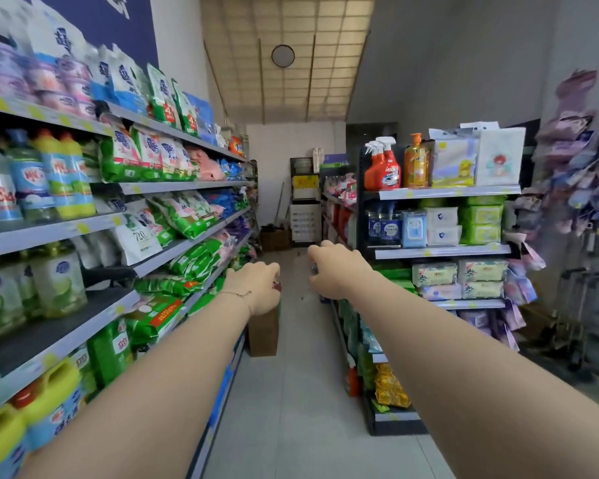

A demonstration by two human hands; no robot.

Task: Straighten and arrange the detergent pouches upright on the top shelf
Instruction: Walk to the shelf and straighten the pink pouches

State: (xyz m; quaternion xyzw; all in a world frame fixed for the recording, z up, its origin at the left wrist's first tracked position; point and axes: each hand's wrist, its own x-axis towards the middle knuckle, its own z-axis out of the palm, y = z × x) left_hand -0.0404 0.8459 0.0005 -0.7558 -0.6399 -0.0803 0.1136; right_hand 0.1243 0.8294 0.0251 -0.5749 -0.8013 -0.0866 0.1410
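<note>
The left hand point(256, 288) and right hand point(338, 269) are held out ahead, seen from behind with fingers curled under, so whether anything's gripped can't be told. The detergent pouches point(127, 83) are parked on the top shelf point(173, 128), up left of the 2 hands, some tilted.

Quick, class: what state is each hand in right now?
Left hand: fingers curled, contents cannot be told.
Right hand: fingers curled, contents cannot be told.
</note>
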